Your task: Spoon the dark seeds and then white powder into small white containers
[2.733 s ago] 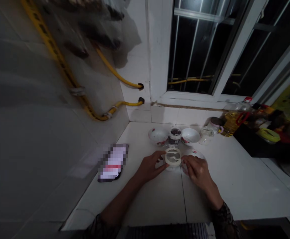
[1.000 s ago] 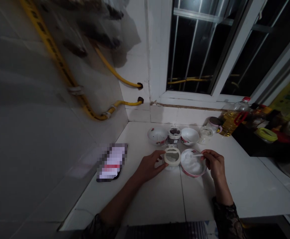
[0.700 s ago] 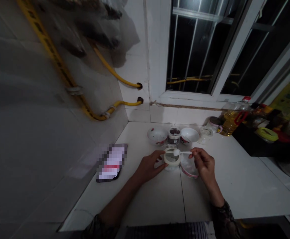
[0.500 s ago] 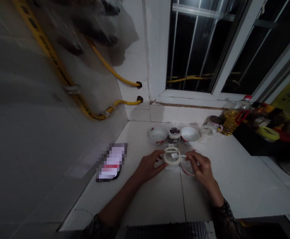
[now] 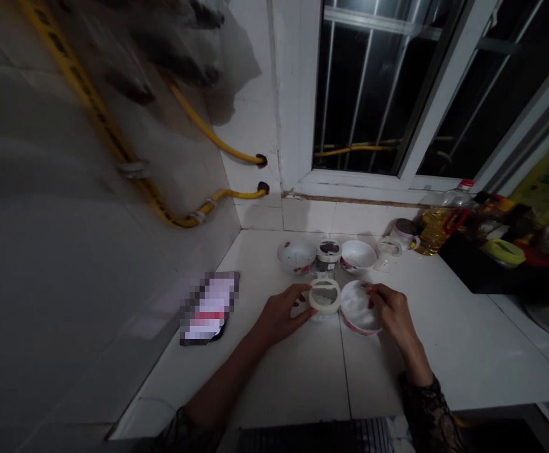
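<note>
My left hand (image 5: 281, 311) holds a small clear jar (image 5: 325, 307) with a cream rim, thumb and fingers around its left side. Some pale contents show inside it. Just to the right stands a white bowl (image 5: 363, 329) with a pinkish-red outer edge, and white grainy stuff lies in it. Over the bowl's right side is my right hand (image 5: 393, 309), its fingers pinched on a small white spoon. The spoon hardly shows against the white contents. Behind the jar sits another clear jar (image 5: 329, 251) with dark contents, between a left bowl (image 5: 296, 257) and a right bowl (image 5: 358, 256).
A phone (image 5: 210, 308) with a lit screen lies at the left. Farther back right are a clear container (image 5: 388, 251), a lidded pink-handled jar (image 5: 405, 234), an oil bottle (image 5: 432, 229) and a black box (image 5: 472, 264). Yellow piping (image 5: 161, 211) runs along the wall.
My right hand has moved right with the spoon, from over the open jar to over the white bowl. The left hand keeps its hold on the jar.
</note>
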### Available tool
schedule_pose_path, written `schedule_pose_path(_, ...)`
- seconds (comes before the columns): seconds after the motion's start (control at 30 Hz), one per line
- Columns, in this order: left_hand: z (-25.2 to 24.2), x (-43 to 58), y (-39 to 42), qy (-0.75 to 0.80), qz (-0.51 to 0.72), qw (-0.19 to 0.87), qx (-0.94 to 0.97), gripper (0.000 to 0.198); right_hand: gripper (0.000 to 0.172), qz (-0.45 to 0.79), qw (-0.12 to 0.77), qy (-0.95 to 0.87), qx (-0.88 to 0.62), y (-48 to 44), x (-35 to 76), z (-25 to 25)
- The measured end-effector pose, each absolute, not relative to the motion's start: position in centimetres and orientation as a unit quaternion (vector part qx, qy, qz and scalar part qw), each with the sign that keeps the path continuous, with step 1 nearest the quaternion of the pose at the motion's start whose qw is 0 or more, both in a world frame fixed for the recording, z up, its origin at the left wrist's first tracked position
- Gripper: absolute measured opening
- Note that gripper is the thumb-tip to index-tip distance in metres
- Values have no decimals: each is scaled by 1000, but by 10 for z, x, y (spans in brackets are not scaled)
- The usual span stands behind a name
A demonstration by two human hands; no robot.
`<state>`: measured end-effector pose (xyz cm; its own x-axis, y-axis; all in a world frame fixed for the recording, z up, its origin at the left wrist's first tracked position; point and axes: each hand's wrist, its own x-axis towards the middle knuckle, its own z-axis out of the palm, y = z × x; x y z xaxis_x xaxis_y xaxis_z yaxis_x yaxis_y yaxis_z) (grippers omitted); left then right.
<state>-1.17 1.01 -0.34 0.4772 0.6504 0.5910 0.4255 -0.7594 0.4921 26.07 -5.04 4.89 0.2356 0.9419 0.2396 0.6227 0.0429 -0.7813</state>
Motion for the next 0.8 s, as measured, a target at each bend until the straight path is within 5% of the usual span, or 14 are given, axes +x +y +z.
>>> schedule_pose_path(0.43, -3, -12, 10, 323, 391, 152, 848, 35, 27, 125, 410, -557, -712, -52, 267, 60)
schedule_pose_path(0.8, -1, -12, 9, 334, 381, 161, 847, 35, 25, 269, 465, -531, -655, -47, 254, 55)
